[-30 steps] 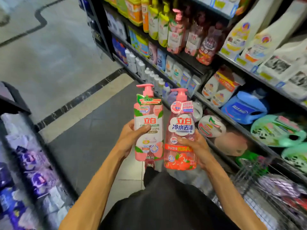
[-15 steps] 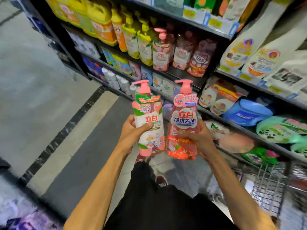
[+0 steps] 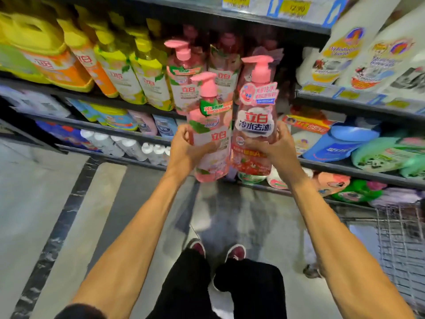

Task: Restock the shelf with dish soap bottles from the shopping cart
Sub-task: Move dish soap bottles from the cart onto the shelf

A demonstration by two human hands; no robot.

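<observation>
Left hand [image 3: 184,151] fingers clamp a peach soap bottle [image 3: 213,125], right hand [image 3: 277,150] fingers a red soap bottle [image 3: 255,116]. Neither is shelved yet.

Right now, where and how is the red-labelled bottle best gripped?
Probably the red-labelled bottle by its broad lower body, from the right, as the right hand does: it stands upright, the pump neck is thin, and the other bottle crowds its left.
</observation>
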